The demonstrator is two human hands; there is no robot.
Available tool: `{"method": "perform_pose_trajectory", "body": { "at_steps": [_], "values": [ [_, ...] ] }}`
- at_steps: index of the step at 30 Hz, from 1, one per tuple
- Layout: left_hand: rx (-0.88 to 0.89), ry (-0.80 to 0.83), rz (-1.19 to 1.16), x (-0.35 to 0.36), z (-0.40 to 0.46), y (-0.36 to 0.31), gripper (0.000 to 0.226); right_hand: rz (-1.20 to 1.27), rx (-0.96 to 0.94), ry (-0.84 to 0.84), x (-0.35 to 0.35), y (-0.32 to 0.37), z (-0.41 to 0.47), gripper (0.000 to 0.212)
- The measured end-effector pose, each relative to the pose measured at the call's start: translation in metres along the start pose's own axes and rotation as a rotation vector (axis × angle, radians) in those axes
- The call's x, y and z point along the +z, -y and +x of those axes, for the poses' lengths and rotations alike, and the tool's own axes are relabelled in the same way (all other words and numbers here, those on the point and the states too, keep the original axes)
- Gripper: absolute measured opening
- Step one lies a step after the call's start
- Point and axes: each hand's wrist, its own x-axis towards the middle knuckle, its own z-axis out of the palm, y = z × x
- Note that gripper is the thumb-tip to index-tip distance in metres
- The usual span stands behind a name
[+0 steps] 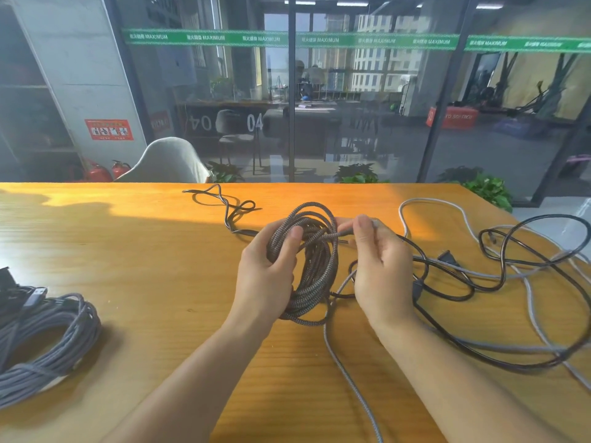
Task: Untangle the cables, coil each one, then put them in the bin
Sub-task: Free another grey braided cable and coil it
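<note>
Between both hands (323, 266), braided coil (311, 266)

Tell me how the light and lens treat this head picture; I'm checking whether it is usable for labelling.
Head view: sun falls in a bright band across the far table, the near part in shade; the glass wall carries reflections; the wide lens bows the table edge; the left hand, right hand and brown coil are sharp.
</note>
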Motion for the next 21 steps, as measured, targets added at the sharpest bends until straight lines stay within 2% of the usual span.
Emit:
{"method": "perform_pose_trajectory", "body": {
  "at_steps": [3,6,8,10,16,21],
  "values": [
    [-0.002,-0.01,0.0,-0.004,0.002,0.001,0.025,0.376,0.134,-0.059,-0.004,0.01,0.011,0.045],
    [0.012,0.02,0.041,-0.006,0.001,0.002,0.02,0.775,0.424,-0.03,-0.013,0.018,0.021,0.046],
    [0.01,0.033,0.083,-0.005,0.001,0.005,0.016,0.926,0.6,-0.061,-0.013,0.019,0.022,0.049],
    [-0.012,0.05,0.087,-0.004,0.001,0.009,0.015,0.967,0.701,-0.137,-0.014,0.017,0.026,0.051],
    [-0.062,0.111,-0.009,0.005,-0.003,0.006,0.021,0.979,0.803,-0.341,-0.043,0.011,0.048,0.054],
    [-0.039,0.098,-0.043,0.006,-0.004,0.0,0.023,0.965,0.794,-0.39,-0.049,0.011,0.053,0.053]
  ]
}}
